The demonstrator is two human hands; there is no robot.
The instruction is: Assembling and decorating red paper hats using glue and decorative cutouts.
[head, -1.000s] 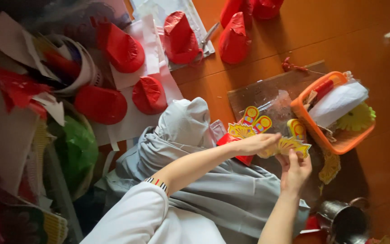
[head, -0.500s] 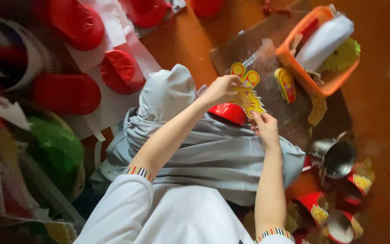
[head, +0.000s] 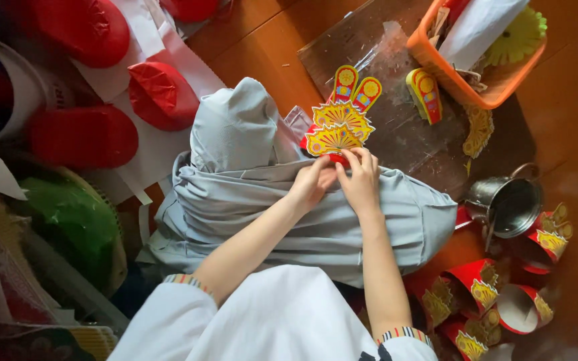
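On the lap, at centre: both hands meet over grey cloth.
Left hand point(head: 312, 182): fingers curled, pinching the lower edge of the paper ornament from the left.
Right hand point(head: 359, 177): fingers closed on the same lower edge, just beside the left hand, fingertips touching it.
Paper ornament point(head: 339, 124): yellow and red fan-shaped cut-outs with two rounded tabs on top, held upright above the knees, a red piece at its base.
Grey cloth point(head: 249, 200): trousers covering the bent legs under the hands.
Dark board point(head: 403, 134): lies on the wooden floor beyond the ornament; a smaller yellow-red piece point(head: 424, 93) rests on it.
Orange basket point(head: 483, 90): upper right, holding white paper and a yellow flower.
Metal cup point(head: 506, 204): right of the knees.
Red paper cones point(head: 496, 304): lower right, clustered.
Red domed shapes point(head: 162, 93): upper left, on white paper.
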